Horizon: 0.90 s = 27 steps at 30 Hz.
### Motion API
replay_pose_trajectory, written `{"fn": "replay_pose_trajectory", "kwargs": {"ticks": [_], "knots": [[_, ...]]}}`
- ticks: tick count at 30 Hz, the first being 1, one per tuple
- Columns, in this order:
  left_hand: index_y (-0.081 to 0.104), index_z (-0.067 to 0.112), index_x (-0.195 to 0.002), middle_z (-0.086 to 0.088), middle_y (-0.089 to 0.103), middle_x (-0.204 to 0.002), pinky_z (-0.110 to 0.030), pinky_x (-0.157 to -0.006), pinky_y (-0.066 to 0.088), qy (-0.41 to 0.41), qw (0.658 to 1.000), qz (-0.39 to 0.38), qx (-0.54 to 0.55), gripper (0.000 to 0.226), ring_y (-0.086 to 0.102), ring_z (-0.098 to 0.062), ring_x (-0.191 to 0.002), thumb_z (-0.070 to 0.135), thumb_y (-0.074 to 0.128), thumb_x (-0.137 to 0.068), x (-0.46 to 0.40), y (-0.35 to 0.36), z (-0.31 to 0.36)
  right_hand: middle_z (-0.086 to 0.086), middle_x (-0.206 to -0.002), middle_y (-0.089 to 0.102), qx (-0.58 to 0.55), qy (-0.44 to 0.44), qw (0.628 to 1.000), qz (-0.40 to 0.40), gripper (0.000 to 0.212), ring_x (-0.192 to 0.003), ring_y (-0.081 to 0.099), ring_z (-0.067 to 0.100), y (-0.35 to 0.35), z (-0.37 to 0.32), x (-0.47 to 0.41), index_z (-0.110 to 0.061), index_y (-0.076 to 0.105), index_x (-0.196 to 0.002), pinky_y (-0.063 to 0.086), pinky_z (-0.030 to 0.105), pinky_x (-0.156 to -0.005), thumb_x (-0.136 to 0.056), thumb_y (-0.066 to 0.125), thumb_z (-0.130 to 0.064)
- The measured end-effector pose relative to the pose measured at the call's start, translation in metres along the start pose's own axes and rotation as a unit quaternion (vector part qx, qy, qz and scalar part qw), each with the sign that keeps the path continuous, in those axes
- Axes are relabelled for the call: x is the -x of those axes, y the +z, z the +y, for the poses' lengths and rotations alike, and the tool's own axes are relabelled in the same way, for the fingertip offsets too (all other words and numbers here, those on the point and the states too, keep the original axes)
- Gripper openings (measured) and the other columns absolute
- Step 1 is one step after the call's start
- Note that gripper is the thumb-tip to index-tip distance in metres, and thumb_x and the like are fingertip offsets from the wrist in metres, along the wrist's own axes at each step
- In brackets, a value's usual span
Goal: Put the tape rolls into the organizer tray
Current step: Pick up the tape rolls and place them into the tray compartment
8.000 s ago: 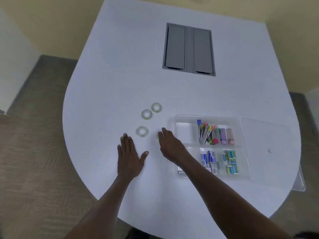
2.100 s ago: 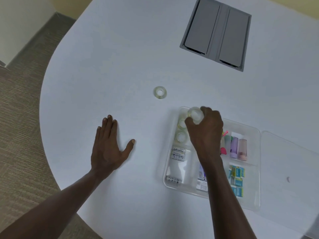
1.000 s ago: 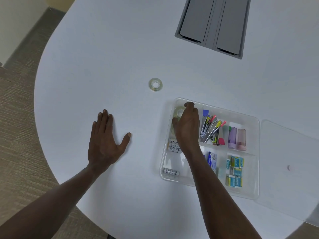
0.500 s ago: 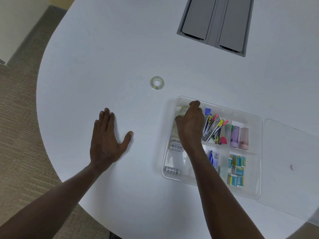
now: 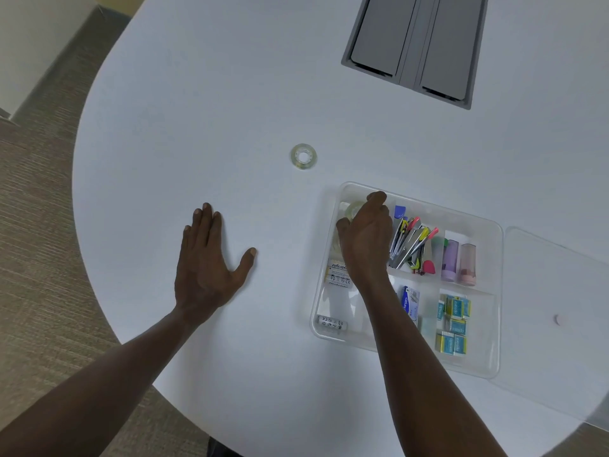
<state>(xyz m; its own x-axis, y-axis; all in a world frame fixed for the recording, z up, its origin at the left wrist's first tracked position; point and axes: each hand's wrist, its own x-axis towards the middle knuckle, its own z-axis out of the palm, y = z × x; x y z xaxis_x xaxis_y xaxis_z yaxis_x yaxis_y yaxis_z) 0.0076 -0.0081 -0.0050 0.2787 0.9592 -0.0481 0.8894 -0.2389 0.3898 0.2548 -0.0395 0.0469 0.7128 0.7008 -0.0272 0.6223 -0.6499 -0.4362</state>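
One clear tape roll (image 5: 304,156) lies flat on the white table, up and to the left of the clear organizer tray (image 5: 492,364). My right hand (image 5: 365,237) reaches into the tray's far left compartment, its thumb and fingers closed round another clear tape roll (image 5: 354,209) near the tray's back corner. More tape rolls under that hand are mostly hidden. My left hand (image 5: 207,262) rests flat on the table to the left of the tray, fingers spread, holding nothing.
The tray's other compartments hold pens and clips (image 5: 410,245), small cylinders (image 5: 458,262), staple boxes (image 5: 453,323) and batteries (image 5: 331,323). A clear lid (image 5: 560,311) lies right of the tray. A grey cable hatch (image 5: 417,44) sits in the table farther back. The table edge curves close on my left.
My right hand has stayed in the tray's left compartment with the tape roll, shifting only slightly. The left hand has not moved. The view drifted a little.
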Motion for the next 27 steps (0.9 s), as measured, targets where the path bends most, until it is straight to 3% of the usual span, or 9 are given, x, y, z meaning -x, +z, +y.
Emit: {"fn": "replay_pose_trajectory", "kwargs": {"ticks": [6,10,14,20,22,24,27], "knots": [[0.027,0.003,-0.152,-0.011,0.016,-0.166,-0.04,-0.126,0.012,0.001,1.0,0.003,0.005,0.091,0.009,-0.02,-0.156,0.064,0.048,-0.087,0.0,0.0,-0.001,0.018,-0.101,0.06,-0.003,0.005,1.0,-0.013,0.056,-0.092,0.058,0.035,-0.005,-0.003,0.002,0.003,0.039,-0.127,0.047,0.038,-0.078,-0.079,0.064,-0.012],[0.027,0.003,-0.153,-0.01,0.015,-0.166,-0.039,-0.127,0.011,0.0,1.0,0.002,0.001,0.092,0.008,-0.02,-0.156,0.064,0.047,-0.087,0.0,0.0,-0.001,0.014,-0.098,0.059,0.0,-0.004,0.999,0.049,0.035,-0.091,0.056,0.032,-0.025,-0.016,0.004,-0.004,0.048,-0.11,0.042,0.036,-0.077,-0.08,0.062,-0.016],[0.028,0.003,-0.152,-0.011,0.016,-0.166,-0.04,-0.127,0.012,0.004,1.0,0.006,0.0,0.092,0.009,-0.021,-0.156,0.064,0.047,-0.087,0.0,0.001,-0.002,0.013,-0.104,0.061,-0.056,-0.085,0.991,0.086,0.027,-0.099,0.054,0.03,-0.034,-0.044,-0.005,-0.005,0.058,-0.107,0.037,0.032,-0.082,-0.081,0.062,-0.015],[0.028,0.002,-0.152,-0.011,0.017,-0.166,-0.04,-0.127,0.013,0.004,1.0,0.009,-0.002,0.091,0.01,-0.021,-0.156,0.063,0.049,-0.087,-0.001,0.001,-0.002,0.016,-0.101,0.059,0.001,-0.213,0.977,-0.013,0.025,-0.094,0.053,0.034,0.004,-0.073,-0.044,-0.001,0.055,-0.103,0.042,0.038,-0.074,-0.079,0.058,-0.004],[0.029,0.002,-0.152,-0.011,0.018,-0.165,-0.039,-0.126,0.014,0.005,1.0,0.012,-0.003,0.091,0.011,-0.021,-0.156,0.063,0.05,-0.087,0.0,0.001,-0.002,0.017,-0.117,0.056,0.042,-0.233,0.969,-0.065,0.037,-0.101,0.052,0.036,0.017,-0.077,-0.057,-0.003,0.051,-0.118,0.047,0.04,-0.077,-0.082,0.056,-0.004],[0.029,0.002,-0.152,-0.011,0.018,-0.165,-0.04,-0.126,0.015,0.005,1.0,0.013,-0.003,0.091,0.011,-0.021,-0.155,0.063,0.05,-0.088,0.0,0.001,-0.002,0.018,-0.141,0.041,0.084,-0.249,0.958,-0.115,0.052,-0.109,0.048,0.041,0.03,-0.079,-0.068,-0.006,0.039,-0.136,0.049,0.046,-0.084,-0.086,0.054,-0.004],[0.029,0.003,-0.152,-0.011,0.018,-0.165,-0.04,-0.126,0.014,0.007,1.0,0.014,-0.004,0.09,0.011,-0.02,-0.156,0.063,0.05,-0.088,0.0,0.002,-0.002,0.018,-0.154,0.025,0.134,-0.27,0.94,-0.159,0.059,-0.115,0.044,0.045,0.045,-0.078,-0.079,-0.015,0.028,-0.147,0.049,0.05,-0.089,-0.092,0.047,-0.003]]}}
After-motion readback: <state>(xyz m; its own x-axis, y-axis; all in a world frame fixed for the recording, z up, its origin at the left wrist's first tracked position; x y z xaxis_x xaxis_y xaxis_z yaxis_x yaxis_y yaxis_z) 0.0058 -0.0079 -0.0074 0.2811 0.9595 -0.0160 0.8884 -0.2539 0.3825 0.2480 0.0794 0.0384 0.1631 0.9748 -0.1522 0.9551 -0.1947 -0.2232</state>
